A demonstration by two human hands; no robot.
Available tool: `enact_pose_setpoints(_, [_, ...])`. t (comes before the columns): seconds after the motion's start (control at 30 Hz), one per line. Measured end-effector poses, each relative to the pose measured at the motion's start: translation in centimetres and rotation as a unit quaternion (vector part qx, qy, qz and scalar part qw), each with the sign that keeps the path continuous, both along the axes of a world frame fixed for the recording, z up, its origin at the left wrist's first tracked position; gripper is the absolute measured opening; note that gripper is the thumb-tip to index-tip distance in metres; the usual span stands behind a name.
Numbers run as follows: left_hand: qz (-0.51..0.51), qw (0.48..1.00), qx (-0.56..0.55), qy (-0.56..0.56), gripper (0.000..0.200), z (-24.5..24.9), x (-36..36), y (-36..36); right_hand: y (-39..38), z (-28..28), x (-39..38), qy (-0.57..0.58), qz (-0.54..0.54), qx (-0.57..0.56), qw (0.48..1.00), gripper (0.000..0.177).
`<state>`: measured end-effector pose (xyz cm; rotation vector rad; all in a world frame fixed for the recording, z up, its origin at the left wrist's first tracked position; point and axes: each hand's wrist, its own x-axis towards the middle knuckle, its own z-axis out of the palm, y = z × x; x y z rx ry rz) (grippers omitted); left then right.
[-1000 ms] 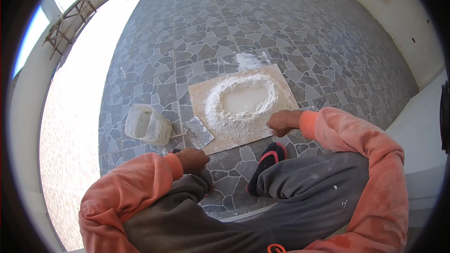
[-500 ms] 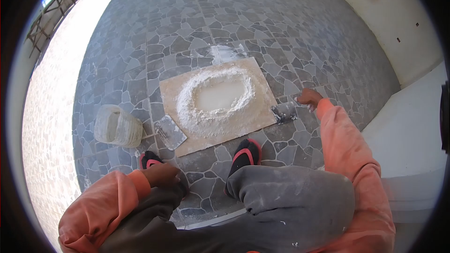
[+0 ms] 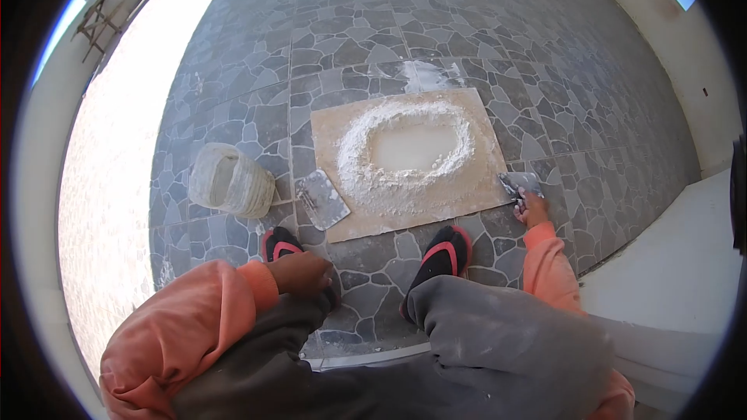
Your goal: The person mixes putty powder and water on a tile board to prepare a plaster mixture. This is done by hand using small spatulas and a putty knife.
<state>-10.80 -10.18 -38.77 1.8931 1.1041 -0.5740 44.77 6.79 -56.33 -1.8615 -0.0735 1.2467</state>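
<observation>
My right hand (image 3: 534,208) is at the near side of a small flat trowel (image 3: 529,180), its fingers closed around the handle. The trowel's dark blade, smeared white, lies at the right corner of a tan board (image 3: 342,229). On the board is a ring of white powder (image 3: 358,136) with a pool of milky liquid (image 3: 412,148) inside it. Over my left knee hangs my left hand (image 3: 302,272), fingers curled and partly hidden, with nothing visible in it. A second flat trowel (image 3: 322,201), with a grey square blade, rests against the board's left edge.
A whitish, plaster-crusted plastic container (image 3: 229,180) stands left of the board. My feet in red-strapped sandals (image 3: 443,253) are at the near edge. White residue (image 3: 428,76) marks the stone-patterned floor (image 3: 350,39) beyond. A pale wall or slab (image 3: 669,257) is at right.
My right hand has come in to the right-hand trowel and closed on its handle; before, it hovered to the right of it. The view has shifted, while my left hand stays by the knee.
</observation>
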Motion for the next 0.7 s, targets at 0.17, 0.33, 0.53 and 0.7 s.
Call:
enact_pose_setpoints(0.17, [0.022, 1.000, 0.020, -0.006, 0.026, 0.9, -0.7, -1.2, -5.8, 9.5, -7.4, 0.158, 0.077, 0.063, 0.982, 0.010])
enact_pose_setpoints(0.33, [0.013, 0.999, 0.031, -0.012, 0.028, -0.4, -1.0, -1.2, -10.8, 9.2, -19.5, 0.183, 0.195, 0.020, 0.963, 0.017])
enact_pose_setpoints(0.53, [0.031, 0.998, 0.033, -0.033, 0.029, 0.1, -1.4, -1.2, -10.9, 6.1, -25.0, 0.163, 0.203, 0.036, 0.965, 0.014])
enact_pose_setpoints(0.7, [0.047, 0.999, -0.004, -0.015, 0.030, 0.7, -1.7, -1.8, -10.8, 5.8, -27.2, 0.207, 0.186, 0.012, 0.960, 0.017])
